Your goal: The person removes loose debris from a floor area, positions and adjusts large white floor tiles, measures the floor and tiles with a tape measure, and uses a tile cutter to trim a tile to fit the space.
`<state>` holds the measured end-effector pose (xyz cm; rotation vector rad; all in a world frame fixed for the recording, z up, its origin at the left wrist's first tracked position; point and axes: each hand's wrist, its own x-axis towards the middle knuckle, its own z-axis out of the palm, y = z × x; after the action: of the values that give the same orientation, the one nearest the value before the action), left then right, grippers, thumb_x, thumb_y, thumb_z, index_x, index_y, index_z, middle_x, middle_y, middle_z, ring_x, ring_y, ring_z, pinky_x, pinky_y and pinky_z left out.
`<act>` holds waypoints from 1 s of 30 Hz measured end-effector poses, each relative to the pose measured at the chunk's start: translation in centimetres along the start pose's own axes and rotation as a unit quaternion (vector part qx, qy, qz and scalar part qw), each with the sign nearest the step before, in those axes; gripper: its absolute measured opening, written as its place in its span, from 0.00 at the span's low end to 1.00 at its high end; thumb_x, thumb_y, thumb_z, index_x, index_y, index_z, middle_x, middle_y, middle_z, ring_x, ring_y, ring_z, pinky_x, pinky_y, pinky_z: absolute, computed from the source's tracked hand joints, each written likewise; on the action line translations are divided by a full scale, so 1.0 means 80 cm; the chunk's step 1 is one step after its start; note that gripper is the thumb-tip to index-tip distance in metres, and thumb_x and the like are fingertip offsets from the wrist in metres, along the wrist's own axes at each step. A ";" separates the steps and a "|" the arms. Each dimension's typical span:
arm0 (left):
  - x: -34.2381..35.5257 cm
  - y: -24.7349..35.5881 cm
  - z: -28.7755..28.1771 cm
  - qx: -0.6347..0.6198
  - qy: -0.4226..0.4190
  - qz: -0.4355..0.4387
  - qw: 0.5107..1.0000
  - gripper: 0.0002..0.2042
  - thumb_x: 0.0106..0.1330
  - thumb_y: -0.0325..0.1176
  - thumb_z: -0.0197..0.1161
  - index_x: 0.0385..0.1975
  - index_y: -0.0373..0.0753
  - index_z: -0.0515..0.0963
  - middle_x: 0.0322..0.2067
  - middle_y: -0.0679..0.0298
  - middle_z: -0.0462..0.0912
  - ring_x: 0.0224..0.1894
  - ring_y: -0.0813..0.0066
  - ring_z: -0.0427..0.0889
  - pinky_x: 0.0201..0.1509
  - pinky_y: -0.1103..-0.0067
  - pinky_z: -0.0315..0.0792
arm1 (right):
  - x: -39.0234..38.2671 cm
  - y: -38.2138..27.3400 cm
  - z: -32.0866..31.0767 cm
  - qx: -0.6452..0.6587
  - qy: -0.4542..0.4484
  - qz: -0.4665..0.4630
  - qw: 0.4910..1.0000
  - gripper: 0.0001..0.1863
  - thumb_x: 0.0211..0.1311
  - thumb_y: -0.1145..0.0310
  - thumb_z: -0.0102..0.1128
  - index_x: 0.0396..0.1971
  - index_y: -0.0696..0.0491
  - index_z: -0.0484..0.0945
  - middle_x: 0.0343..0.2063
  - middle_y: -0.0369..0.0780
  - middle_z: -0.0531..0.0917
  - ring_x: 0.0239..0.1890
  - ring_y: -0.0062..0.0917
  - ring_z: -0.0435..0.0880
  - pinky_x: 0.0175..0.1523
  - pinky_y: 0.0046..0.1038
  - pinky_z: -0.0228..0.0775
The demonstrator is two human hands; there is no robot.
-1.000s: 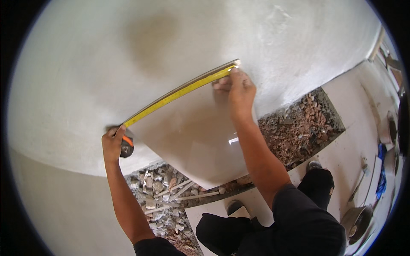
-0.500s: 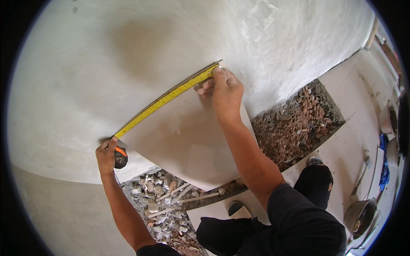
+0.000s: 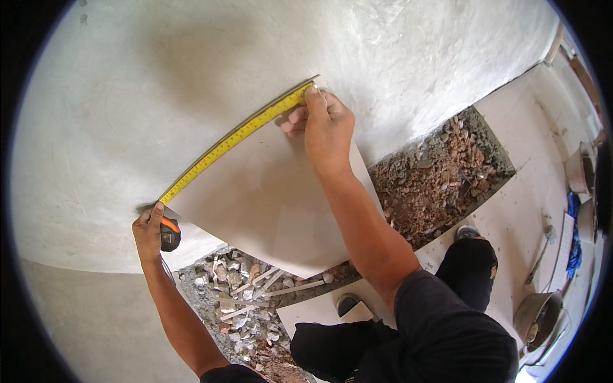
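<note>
A yellow tape measure [image 3: 223, 145] is stretched along the top edge of a large pale tile [image 3: 274, 198], which leans against the wall. My left hand [image 3: 148, 231] is closed at the tile's left corner, gripping the black and orange case [image 3: 170, 233] with the thumb by the blade's mouth. At the tile's upper right corner, my right hand [image 3: 327, 127] pinches the blade's hooked end between thumb and finger. Its other fingers curl in front of the tile face.
Pale plastered wall [image 3: 408, 70] rises behind the tile. Below lie rubble stones [image 3: 239, 319] with thin strips, and reddish broken soil [image 3: 440, 175] to the right. Buckets [image 3: 537, 319], a long-handled tool [image 3: 539, 255] and a blue bundle [image 3: 575, 246] stand or lie on the tiled floor [image 3: 504, 210] at the right.
Both hands, the tape and the tile's top edge appear slightly further left and higher in the picture. The tape stays stretched along the edge, held at both ends.
</note>
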<state>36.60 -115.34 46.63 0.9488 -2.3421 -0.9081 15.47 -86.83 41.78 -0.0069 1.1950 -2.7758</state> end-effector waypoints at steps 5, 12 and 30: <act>-0.002 0.000 0.001 -0.005 0.005 -0.002 1.000 0.16 0.59 0.43 0.65 0.22 0.33 0.78 0.16 0.71 0.71 0.18 0.85 0.65 0.23 0.85 0.63 | -0.001 0.000 -0.001 0.002 0.022 0.023 0.999 0.19 0.68 0.63 0.43 0.19 0.57 0.68 0.15 0.37 0.73 0.17 0.20 0.76 0.21 0.20 0.67; -0.001 0.001 0.001 0.005 0.010 -0.001 1.000 0.17 0.60 0.44 0.64 0.21 0.33 0.78 0.16 0.71 0.70 0.19 0.85 0.64 0.24 0.85 0.61 | 0.003 0.001 -0.001 0.010 -0.011 -0.025 1.000 0.19 0.68 0.64 0.43 0.18 0.58 0.68 0.15 0.38 0.73 0.16 0.20 0.76 0.21 0.20 0.67; 0.003 -0.010 0.000 -0.010 0.006 -0.027 1.000 0.17 0.59 0.44 0.65 0.26 0.32 0.80 0.19 0.71 0.71 0.22 0.85 0.65 0.28 0.86 0.63 | 0.002 0.003 -0.008 0.029 -0.026 -0.025 0.999 0.18 0.67 0.65 0.45 0.18 0.58 0.69 0.15 0.39 0.75 0.16 0.21 0.77 0.22 0.21 0.68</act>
<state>36.80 -115.98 46.11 1.0120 -2.3030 -0.9436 15.30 -86.52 41.17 -0.1036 1.1168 -2.8346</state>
